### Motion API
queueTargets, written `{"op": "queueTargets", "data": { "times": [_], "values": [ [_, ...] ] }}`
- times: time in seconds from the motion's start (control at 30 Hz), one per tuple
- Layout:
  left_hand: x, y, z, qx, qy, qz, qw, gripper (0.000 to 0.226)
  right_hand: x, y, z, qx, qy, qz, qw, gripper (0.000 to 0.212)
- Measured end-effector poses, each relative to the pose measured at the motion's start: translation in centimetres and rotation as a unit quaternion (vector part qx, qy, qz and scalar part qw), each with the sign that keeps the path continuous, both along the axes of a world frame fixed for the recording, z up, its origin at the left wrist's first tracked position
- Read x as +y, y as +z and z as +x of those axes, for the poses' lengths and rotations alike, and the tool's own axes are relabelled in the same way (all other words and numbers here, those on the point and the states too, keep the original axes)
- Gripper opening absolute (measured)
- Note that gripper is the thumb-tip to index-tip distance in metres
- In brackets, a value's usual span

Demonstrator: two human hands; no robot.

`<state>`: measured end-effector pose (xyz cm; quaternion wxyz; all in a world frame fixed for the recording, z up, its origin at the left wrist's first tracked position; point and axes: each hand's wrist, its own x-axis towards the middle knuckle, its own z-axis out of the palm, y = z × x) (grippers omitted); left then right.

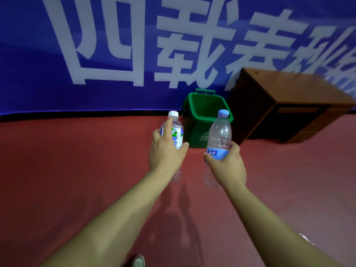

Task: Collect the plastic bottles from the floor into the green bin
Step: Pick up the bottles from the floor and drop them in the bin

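Left grip [165, 153] wraps the middle of a white-capped water bottle [178, 132], fingers curled round its green-and-blue label. Right grip [227, 164] clasps a blue-capped water bottle [220, 132] low down, across its blue label. Both bottles are held upright, caps up, and look empty or nearly so. Their clear bottoms show below the hands, off the floor. One bottle per hand probably saves a second trip. Holding each by the body leaves the neck free, so a bottle can be tipped or dropped in without shifting the hold. Both arms reach forward towards the green bin [196, 137], which stands open-topped just beyond the bottles and between them in this view. Neither bottle is over its rim yet, so the drop has not begun. The part of the bin's inside that shows holds nothing. The bin rests on a red floor [77, 170] against a blue banner [96, 54] printed with large white characters. A brown wooden cabinet [289, 105] stands close beside it on the right. A pale glint low on the right of the floor is too blurred to name.
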<state>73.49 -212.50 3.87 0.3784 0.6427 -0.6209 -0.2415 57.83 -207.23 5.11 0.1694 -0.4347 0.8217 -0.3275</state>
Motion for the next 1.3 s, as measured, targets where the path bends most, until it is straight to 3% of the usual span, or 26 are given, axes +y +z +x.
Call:
{"op": "queueTargets", "data": {
  "times": [0.37,0.67,0.93,1.17,1.3],
  "values": [
    [-28.3,-2.3,-18.6,-0.035,-0.087,-0.021,0.995,0.075,-24.8,-2.4,-18.5,-0.019,-0.095,-0.03,0.995,0.078],
    [-49.6,-3.4,-31.0,-0.057,-0.057,0.015,0.997,0.069,-47.0,-3.2,-30.2,-0.008,-0.046,0.013,0.999,0.077],
    [-66.2,-9.4,-38.3,-0.053,-0.069,0.07,0.994,0.072,-64.0,-7.3,-36.7,0.018,-0.047,0.085,0.995,0.072],
    [-75.6,-13.6,-42.9,-0.033,-0.079,0.132,0.988,0.076,-73.7,-11.4,-40.4,0.006,-0.028,0.152,0.988,0.085],
    [-79.0,-15.9,-44.3,-0.008,-0.077,0.168,0.983,0.079,-77.8,-12.7,-42.2,0.015,-0.001,0.172,0.985,0.107]
  ]
}}
